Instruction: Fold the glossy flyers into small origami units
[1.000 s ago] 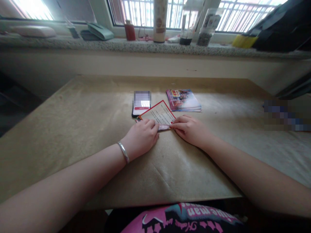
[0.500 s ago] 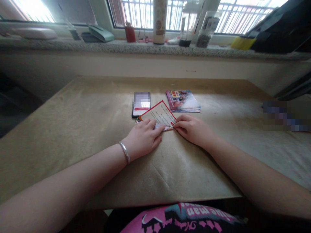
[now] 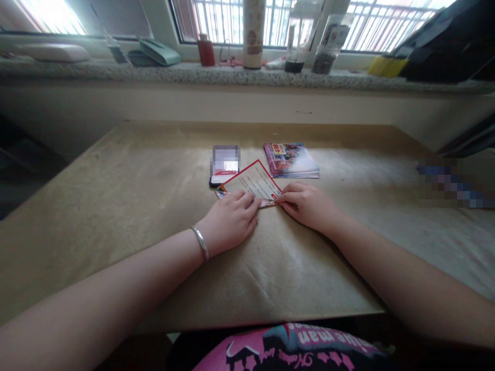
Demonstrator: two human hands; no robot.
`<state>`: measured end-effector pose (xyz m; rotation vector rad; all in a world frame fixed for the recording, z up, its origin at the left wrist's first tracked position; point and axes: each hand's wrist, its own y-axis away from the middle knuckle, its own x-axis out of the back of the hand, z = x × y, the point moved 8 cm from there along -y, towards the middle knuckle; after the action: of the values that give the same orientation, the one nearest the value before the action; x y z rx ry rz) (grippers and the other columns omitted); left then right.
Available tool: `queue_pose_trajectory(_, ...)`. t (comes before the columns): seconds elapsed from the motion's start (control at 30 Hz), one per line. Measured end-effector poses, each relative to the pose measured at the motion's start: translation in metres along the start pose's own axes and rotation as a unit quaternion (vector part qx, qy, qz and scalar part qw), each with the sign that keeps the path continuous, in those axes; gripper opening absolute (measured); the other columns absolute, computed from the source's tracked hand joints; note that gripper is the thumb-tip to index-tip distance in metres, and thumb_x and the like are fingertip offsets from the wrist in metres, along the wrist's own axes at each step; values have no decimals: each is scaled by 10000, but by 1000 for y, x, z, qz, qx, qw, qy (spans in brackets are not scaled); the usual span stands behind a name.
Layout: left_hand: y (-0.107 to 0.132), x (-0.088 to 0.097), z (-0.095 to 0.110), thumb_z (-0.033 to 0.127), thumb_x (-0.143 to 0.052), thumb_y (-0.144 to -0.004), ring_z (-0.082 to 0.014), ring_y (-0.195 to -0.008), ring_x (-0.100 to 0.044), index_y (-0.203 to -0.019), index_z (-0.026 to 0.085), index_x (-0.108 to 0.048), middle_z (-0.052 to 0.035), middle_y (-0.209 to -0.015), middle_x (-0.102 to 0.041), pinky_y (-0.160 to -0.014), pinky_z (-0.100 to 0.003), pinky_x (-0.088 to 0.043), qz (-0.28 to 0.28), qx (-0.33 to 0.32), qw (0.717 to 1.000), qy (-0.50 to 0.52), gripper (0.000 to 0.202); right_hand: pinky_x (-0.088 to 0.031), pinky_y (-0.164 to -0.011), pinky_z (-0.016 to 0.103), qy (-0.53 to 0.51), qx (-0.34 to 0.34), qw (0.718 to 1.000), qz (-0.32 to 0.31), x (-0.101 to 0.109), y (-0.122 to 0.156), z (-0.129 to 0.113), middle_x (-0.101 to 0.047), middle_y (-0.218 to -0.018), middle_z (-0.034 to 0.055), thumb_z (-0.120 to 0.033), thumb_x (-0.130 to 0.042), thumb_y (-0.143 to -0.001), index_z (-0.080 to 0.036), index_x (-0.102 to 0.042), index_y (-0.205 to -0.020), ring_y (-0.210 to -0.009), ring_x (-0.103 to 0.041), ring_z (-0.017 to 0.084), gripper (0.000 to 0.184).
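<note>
A printed paper flyer [image 3: 254, 180] with a red border and lines of text lies turned at an angle on the table, its near edge folded over in a narrow strip. Across that fold rests my left hand [image 3: 234, 214], fingers lying flat and pressing the paper down; a silver bracelet circles the wrist. My right hand [image 3: 303, 203] pinches the flyer's right corner between thumb and fingers. Just beyond the flyer is a phone [image 3: 225, 165], its screen lit and partly blurred. To the right of the phone sits a stack of colourful flyers [image 3: 292, 161].
The table [image 3: 154, 170] has a tan cover and meets the wall under a granite sill [image 3: 216, 77]. On the sill stand a tall canister [image 3: 254, 38], a red bottle [image 3: 206, 50] and clear containers. A blurred object [image 3: 452, 185] lies at the table's right.
My left hand has shifted slightly along the fold, with its fingers drawn closer together. The right hand keeps its pinch on the corner.
</note>
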<state>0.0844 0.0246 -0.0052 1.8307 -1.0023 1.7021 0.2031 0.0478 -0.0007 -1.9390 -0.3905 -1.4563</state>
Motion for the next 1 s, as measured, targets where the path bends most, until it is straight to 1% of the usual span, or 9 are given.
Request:
queue_pose_trajectory(0.1,0,-1,0,329,-398,-947,-256,-1017,-516,-1282,106,-521,-130,-1104,-582,-930,-393,-432,0,-13,1000,5,421,-473,-753,285,-9,-8,1000,-4,0,-1,2,-687,-876,68,-166,-546,-861,-184,-733,-883,-812,-626,173,189)
queue_pose_trajectory(0.3,1,-2,-2,344,-361,-960,-243,-1027,-497,-1320,191,-495,-105,-1097,-563,-942,-394,-412,13,-11,1000,21,413,-473,-755,281,-14,-4,1000,6,1,1,3,-700,-889,54,-164,-538,-857,-202,-731,-898,-821,-631,174,200)
queue_pose_trajectory(0.43,2,-2,-4,344,-377,-952,-244,-1037,-485,-1326,211,-490,-100,-1107,-548,-949,-399,-408,12,1,1000,26,413,-473,-717,289,2,-58,997,47,12,6,12,-720,-905,43,-175,-545,-842,-206,-727,-931,-777,-635,176,205)
queue_pose_trajectory(0.47,2,-2,-5,346,-381,-950,-244,-1039,-482,-1327,214,-489,-100,-1105,-547,-950,-400,-408,12,1,1000,28,414,-472,-721,295,9,-62,996,57,14,7,12,-720,-910,43,-181,-546,-841,-208,-728,-934,-781,-631,180,207)
queue_pose_trajectory(0.53,1,-1,-4,348,-387,-947,-246,-1044,-478,-1324,218,-492,-99,-1098,-546,-947,-401,-409,10,0,999,32,412,-467,-752,304,16,-36,997,61,17,7,6,-710,-931,44,-190,-548,-840,-219,-734,-937,-824,-617,186,212)
queue_pose_trajectory(0.63,0,-1,-5,344,-399,-940,-247,-1029,-478,-1317,220,-498,-101,-1088,-544,-931,-398,-415,8,2,999,32,409,-451,-762,305,31,24,999,26,12,5,-9,-689,-940,45,-196,-538,-851,-246,-741,-967,-869,-588,192,239)
queue_pose_trajectory(0.7,0,-1,-5,346,-403,-937,-252,-1017,-478,-1314,220,-501,-104,-1078,-543,-920,-398,-418,8,4,1000,29,410,-437,-723,298,48,31,998,1,8,4,-13,-683,-937,46,-212,-527,-867,-263,-741,-992,-863,-580,191,253)
queue_pose_trajectory(0.8,1,-2,-4,348,-399,-939,-254,-1016,-475,-1316,223,-499,-104,-1078,-540,-919,-399,-416,11,3,1000,28,410,-403,-647,280,58,10,998,-21,4,3,-11,-673,-899,38,-259,-520,-886,-293,-742,-1005,-804,-586,170,254)
queue_pose_trajectory(1.0,1,-3,-5,349,-378,-947,-250,-1043,-466,-1328,219,-486,-101,-1098,-534,-954,-401,-400,5,0,999,32,416,-329,-543,262,43,-50,996,-65,1,7,7,-674,-814,-8,-316,-529,-878,-359,-733,-1014,-671,-592,128,249)
